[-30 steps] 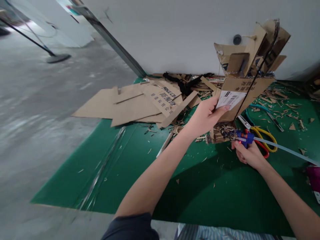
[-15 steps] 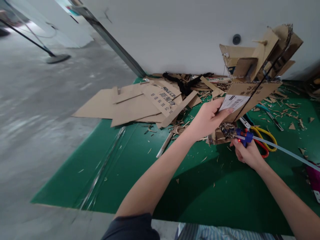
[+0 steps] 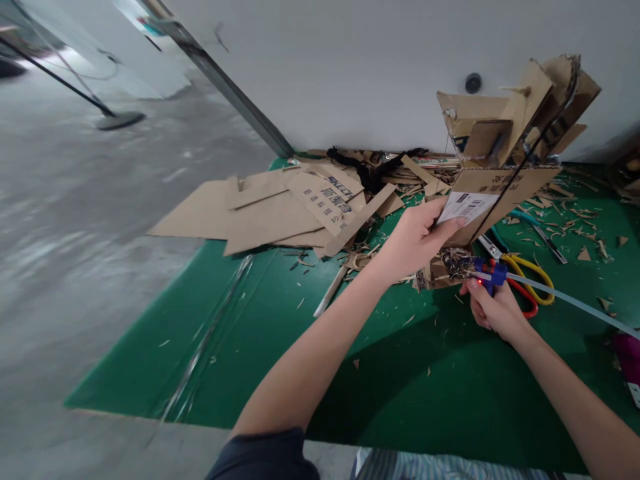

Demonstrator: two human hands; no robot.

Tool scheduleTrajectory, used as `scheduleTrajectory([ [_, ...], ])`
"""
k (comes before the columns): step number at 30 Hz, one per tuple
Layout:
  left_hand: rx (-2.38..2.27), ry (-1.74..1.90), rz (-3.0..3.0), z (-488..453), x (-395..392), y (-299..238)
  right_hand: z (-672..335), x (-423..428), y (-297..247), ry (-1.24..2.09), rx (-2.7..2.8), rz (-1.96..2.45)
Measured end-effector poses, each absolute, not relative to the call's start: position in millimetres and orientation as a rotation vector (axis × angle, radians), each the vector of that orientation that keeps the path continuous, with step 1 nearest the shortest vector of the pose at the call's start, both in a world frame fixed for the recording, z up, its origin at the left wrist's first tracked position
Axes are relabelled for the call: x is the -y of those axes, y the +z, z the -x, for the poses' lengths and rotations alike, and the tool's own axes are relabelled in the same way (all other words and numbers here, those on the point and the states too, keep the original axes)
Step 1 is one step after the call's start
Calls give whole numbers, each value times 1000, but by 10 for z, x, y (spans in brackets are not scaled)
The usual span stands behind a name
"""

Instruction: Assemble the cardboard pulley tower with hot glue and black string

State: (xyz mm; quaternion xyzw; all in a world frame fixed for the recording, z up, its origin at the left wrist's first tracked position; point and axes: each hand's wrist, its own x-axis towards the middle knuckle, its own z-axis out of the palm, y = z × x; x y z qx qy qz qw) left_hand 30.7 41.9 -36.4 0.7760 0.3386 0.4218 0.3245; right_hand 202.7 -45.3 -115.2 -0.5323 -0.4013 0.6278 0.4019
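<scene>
My left hand (image 3: 417, 233) is closed on the edge of a cardboard model (image 3: 525, 187), its thumb over a white barcode label (image 3: 467, 207). The model is tilted, with several upright cardboard pieces on top and a dark cord running down its side. Below it, my right hand (image 3: 495, 308) grips a blue hot glue gun (image 3: 493, 273) with a small red light lit. A long translucent glue stick (image 3: 575, 305) sticks out of the gun's back. The gun's nozzle points at the model's lower part and is hidden by bits of brown scrap.
Red-and-yellow-handled scissors (image 3: 535, 273) lie behind the glue gun, near teal-handled pliers (image 3: 543, 233). Flat cardboard sheets (image 3: 280, 213) and scraps are heaped along the wall at the back of the green table (image 3: 240, 373). A purple object (image 3: 627, 357) lies at the right edge.
The top of the cardboard model has dipped slightly down and to the left. Both hands keep their hold and have barely moved; the view has shifted a little.
</scene>
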Motion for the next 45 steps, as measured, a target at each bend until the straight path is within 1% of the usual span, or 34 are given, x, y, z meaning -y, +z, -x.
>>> scheduleTrajectory([
  [17, -878, 1102, -2001, -311, -413, -325, -2072, 488, -1159, 1635, 1037, 1368],
  [28, -896, 1126, -1982, -317, -442, -321, -2145, 537, -1261, 1608, 1091, 1377],
  [45, -924, 1197, -2025, -284, -481, -341, -2224, 597, -1234, 1688, 1143, 1360],
])
